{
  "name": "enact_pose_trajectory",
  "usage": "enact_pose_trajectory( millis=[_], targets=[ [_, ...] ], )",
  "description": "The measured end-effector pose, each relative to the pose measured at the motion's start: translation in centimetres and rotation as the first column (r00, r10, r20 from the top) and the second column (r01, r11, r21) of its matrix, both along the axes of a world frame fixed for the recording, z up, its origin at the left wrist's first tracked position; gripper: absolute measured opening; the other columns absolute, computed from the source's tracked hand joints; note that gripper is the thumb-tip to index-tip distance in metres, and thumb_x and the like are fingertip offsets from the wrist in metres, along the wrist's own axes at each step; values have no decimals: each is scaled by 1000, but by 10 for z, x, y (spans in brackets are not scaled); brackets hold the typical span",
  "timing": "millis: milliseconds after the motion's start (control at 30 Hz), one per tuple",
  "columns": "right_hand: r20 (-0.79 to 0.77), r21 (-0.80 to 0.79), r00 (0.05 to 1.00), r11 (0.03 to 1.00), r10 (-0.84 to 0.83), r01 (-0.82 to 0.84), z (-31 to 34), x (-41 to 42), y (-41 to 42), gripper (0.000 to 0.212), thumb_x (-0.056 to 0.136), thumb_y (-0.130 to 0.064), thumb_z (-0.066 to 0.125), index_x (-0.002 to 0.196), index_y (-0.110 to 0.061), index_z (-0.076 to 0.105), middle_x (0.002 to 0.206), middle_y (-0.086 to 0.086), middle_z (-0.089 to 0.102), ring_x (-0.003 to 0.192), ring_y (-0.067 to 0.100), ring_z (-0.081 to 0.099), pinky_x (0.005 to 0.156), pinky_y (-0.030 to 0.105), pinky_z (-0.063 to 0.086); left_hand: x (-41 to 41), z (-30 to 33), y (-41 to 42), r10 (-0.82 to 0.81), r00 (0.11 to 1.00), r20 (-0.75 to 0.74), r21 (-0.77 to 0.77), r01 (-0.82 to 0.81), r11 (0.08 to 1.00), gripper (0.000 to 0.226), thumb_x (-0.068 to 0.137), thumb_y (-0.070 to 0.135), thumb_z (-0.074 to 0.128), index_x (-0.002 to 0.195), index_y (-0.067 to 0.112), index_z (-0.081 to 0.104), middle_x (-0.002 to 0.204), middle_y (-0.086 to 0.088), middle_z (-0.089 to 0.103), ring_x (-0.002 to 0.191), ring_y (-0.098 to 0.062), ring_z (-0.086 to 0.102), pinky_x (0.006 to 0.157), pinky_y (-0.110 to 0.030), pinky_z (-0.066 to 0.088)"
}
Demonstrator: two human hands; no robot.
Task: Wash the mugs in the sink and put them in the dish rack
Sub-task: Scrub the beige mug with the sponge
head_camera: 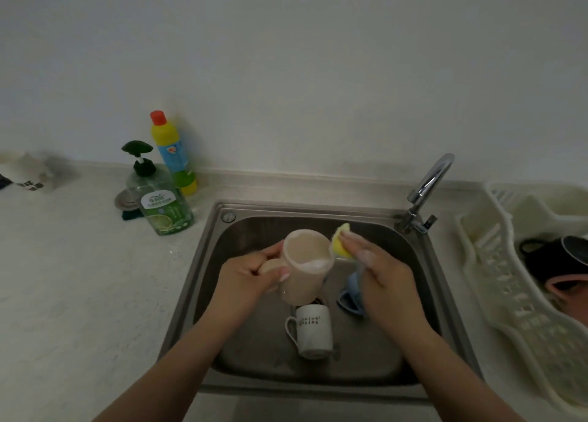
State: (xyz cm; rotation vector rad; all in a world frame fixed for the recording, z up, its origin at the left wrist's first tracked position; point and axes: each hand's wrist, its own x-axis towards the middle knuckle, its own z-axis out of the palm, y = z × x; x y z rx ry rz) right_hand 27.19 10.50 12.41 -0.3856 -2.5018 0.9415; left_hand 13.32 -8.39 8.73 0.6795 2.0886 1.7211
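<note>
Pale speckled table (63, 278) under a bare wall; over its sink (423, 262), left hand (245, 278) grips a mug (307, 266), right hand (381, 275) pinches a sponge (340, 242).

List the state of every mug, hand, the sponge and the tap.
beige mug: held by handle, suds inside
white mug: in sink
blue mug: in sink, partly hidden
sponge: at beige mug's rim
left hand: grips handle
right hand: holds sponge
tap: no water visible

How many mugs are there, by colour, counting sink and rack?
Beige mug, held over the sink: 1
White mug, in the sink: 1
Blue mug, in the sink: 1
Black mug, in the rack: 1
Pink mug, in the rack: 1
Total: 5
</note>
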Motion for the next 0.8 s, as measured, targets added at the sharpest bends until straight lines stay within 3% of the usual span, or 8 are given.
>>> enact_pose_trajectory(
  millis=[133, 233, 333, 400, 467, 533, 600, 800],
  targets=[
    [270, 200, 953, 960, 137, -195, 24, -29, -15, 49, 97, -10, 51, 144, -24, 44, 152, -11, 35, 140, 5, 29, 117, 20, 18, 13, -1, 12, -3, 993, -114, -21, 1, 1000, 27, 79, 6, 76, 105, 14, 76, 109, 21, 71, 82, 1, 67, 77, -18, 53],
    [343, 285, 908, 895, 238, -343, 20, -18, -27, 51, 93, -15, 60, 142, -25, 47, 150, -8, 38, 137, 11, 37, 113, 23, 26, 12, -9, 12, 42, 996, -79, -10, -43, 999, 3, 81, 4, 74, 84, 5, 74, 107, 17, 73, 77, 0, 66, 72, -25, 56],
    [328, 308, 930, 912, 165, -271, 17, -10, -14, 52, 81, 0, 69, 128, -21, 62, 137, -1, 56, 127, 16, 52, 104, 39, 46, 11, -13, 7, 52, 996, -65, -1, -53, 999, 23, 80, 5, 76, 95, 21, 69, 114, 5, 73, 90, -1, 68, 80, -21, 55],
    [343, 339, 935, 916, 91, -214, 21, -26, -11, 51, 90, -6, 61, 138, -20, 52, 147, -3, 45, 135, 14, 42, 113, 36, 36, 14, -12, 10, 23, 999, -35, 20, -23, 1000, 30, 80, 5, 75, 105, 20, 69, 108, 1, 74, 89, -5, 68, 79, -19, 54],
    [386, 300, 914, 920, 125, -252, 19, -36, -20, 52, 97, -13, 52, 146, -23, 40, 154, -6, 33, 142, 10, 29, 119, 29, 24, 14, -12, 12, 38, 999, -3, 30, -38, 999, 35, 82, 5, 74, 112, 23, 69, 102, -2, 75, 88, -15, 70, 81, -27, 57],
    [375, 264, 913, 925, 163, -273, 17, -28, -26, 48, 96, -9, 54, 141, -23, 48, 150, -5, 41, 139, 10, 34, 118, 26, 24, 8, -15, 9, 70, 998, 0, 22, -70, 997, 32, 81, 6, 75, 105, 26, 70, 106, -1, 75, 85, -16, 69, 80, -32, 58],
    [370, 218, 916, 945, 152, -245, 15, -14, -26, 47, 92, -2, 56, 134, -22, 56, 144, -3, 49, 135, 11, 42, 115, 20, 22, 7, -18, 3, 67, 997, -25, 6, -67, 998, 36, 80, 7, 76, 109, 27, 69, 105, 3, 75, 85, -9, 68, 79, -25, 57],
    [412, 291, 907, 932, 84, -218, 25, -44, -37, 52, 98, -15, 51, 147, -26, 37, 154, -8, 33, 141, 8, 29, 115, 20, 17, 10, -18, 7, 67, 995, 76, 75, -73, 995, 27, 81, 4, 74, 100, 23, 71, 113, 2, 73, 94, -8, 70, 79, -22, 56]
  ],
)
